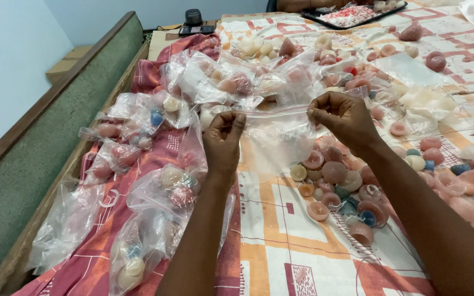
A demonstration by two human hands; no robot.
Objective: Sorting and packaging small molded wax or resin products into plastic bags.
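Clear plastic bag (281, 137), zip-top kind, held at picture centre between both hands.

Head view, item by item:

- Bag: long axis is the zip edge, running from 9 to 3 o'clock, nearly level, a little higher at the 3 o'clock end. Mouth faces 12 o'clock; the body hangs toward 6. It looks empty (contents cannot be told for sure through the film).
- Left hand (223, 140): at the bag's 9 o'clock end, fingers closed narrow in a pinch on the top edge, wrist toward 6.
- Right hand (344, 118): at the 3 o'clock end, fingertips pinched on the same edge, slightly higher than the left. Neither hand is nearer; each holds one end.
- Loose candles (333, 172): small, round, pink, cream and blue, heaped on the cloth (281, 252) just beyond the bag toward 4 o'clock.
- Filled bags (165, 186): piled from 7 round to 11 o'clock of the left hand.
- Tray (352, 15): dark, at 12 to 1 o'clock, well apart.
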